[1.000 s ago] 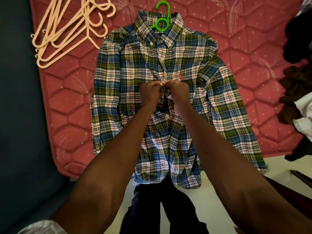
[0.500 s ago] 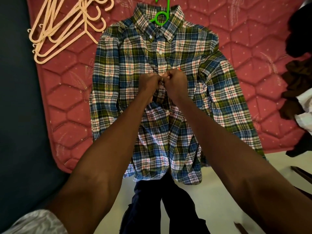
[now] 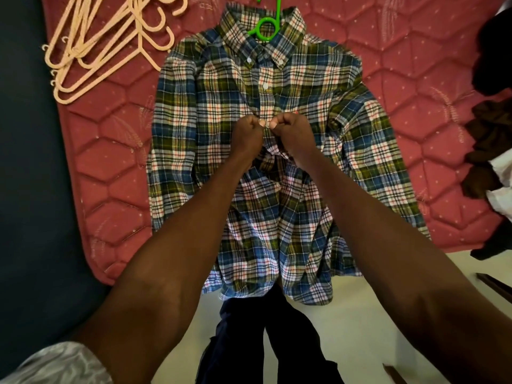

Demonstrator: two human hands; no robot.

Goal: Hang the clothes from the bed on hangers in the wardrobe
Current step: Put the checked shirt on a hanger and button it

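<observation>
On one plaid shirt (image 3: 216, 128), two hands pinch one button (image 3: 267, 125).

A pink quilted bed (image 3: 401, 51) before us, with clothes and hangers lying on it.

We see its cover stitched in a honeycomb of hexagons, its near edge ending above a pale floor (image 3: 360, 314) and its left edge meeting a dark surface. A plaid shirt (image 3: 210, 112) lies spread flat on its back in the middle, collar away from us, hem spilling over the near edge. A green hanger (image 3: 264, 30) sits in its collar, hook pointing away. A loose pile of cream hangers (image 3: 105, 48) lies at the far left corner. Dark clothes (image 3: 493, 128) are heaped along the right side.
</observation>
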